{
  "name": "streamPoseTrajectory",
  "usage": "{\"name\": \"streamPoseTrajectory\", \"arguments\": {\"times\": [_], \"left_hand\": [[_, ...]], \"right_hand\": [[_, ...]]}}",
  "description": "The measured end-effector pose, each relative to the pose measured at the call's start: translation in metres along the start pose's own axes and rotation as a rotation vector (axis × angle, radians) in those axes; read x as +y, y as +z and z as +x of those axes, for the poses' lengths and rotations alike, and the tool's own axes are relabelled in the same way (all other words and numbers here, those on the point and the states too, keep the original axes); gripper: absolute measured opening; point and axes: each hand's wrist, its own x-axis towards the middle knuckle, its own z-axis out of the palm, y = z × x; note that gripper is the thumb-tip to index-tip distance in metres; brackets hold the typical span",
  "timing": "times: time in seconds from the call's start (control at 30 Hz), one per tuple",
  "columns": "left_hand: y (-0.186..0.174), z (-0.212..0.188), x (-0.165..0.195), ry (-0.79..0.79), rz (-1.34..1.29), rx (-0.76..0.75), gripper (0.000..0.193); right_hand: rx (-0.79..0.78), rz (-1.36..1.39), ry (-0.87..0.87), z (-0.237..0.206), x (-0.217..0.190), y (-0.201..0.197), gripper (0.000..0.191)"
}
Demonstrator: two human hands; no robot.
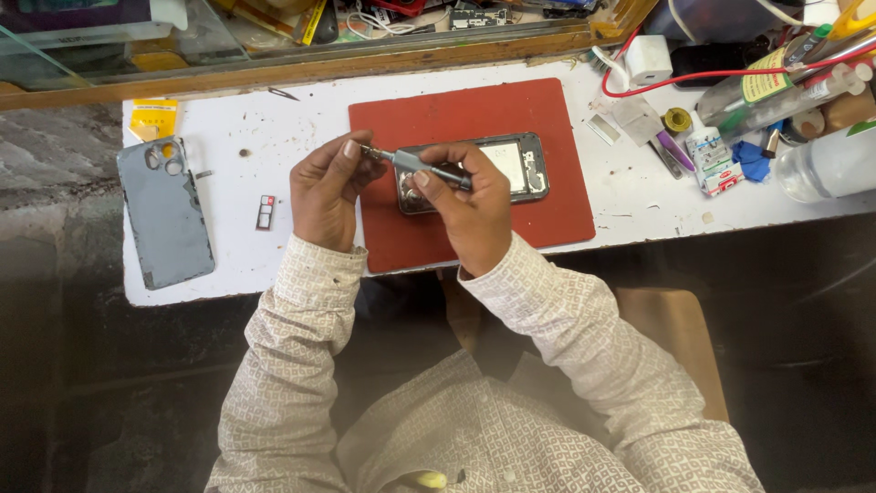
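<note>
- Right hand [470,205]: fingers closing around a grey screwdriver [422,166], holding it nearly level above the phone [511,164]; the hand is covering the phone's left part.
- Left hand [324,192]: thumb and forefinger pinching at the screwdriver's tip; whatever sits between them is too small to make out.
- Phone: opened frame lying on the red mat [547,119], its insides blurring into pale and dark patches.
- Back cover [164,215]: grey, lying flat at the table's [237,256] left end, well apart from the hands.
- Small tray [265,212]: resting between cover and mat.
- Bottles and tools [730,137]: crowding the right end, some running off the frame edge.
</note>
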Motion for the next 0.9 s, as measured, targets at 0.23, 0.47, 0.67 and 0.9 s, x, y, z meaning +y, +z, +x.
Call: {"name": "streamPoseTrajectory", "arguments": {"times": [0.23, 0.47, 0.67, 0.9], "left_hand": [[0.003, 0.000, 0.006, -0.008, -0.051, -0.032, 0.027], [0.011, -0.002, 0.008, 0.042, 0.027, -0.087, 0.033], [-0.002, 0.004, 0.010, 0.111, 0.015, 0.043, 0.027], [-0.056, 0.019, 0.059, 0.059, 0.444, 0.259, 0.023]], "right_hand": [[-0.067, -0.048, -0.048, 0.002, 0.018, 0.005, 0.018], [-0.091, -0.036, -0.022, 0.002, 0.029, 0.002, 0.020], [-0.129, -0.174, -0.250, -0.010, -0.012, -0.004, 0.030], [-0.505, -0.760, -0.841, -0.108, -0.195, -0.067, 0.017]]}}
